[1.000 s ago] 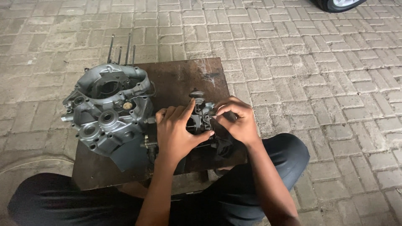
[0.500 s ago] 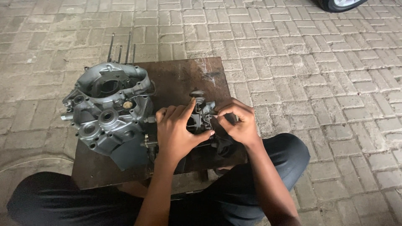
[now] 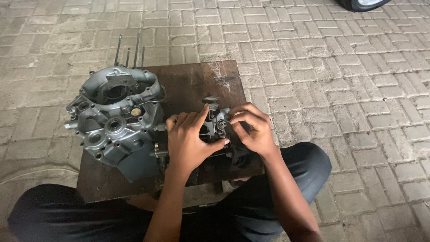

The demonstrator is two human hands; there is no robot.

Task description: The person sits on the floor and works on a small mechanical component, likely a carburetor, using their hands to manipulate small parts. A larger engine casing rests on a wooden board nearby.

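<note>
Both hands close on a small grey metal assembly that rests on the rusty brown desk, towards its right edge and nearer the front. The left hand curls around the assembly's left side, thumb pressed against its front, fingers bent over the top. The right hand pinches its right side with bent fingertips. A large grey engine casing occupies the desk's left half, just beside the left hand.
</note>
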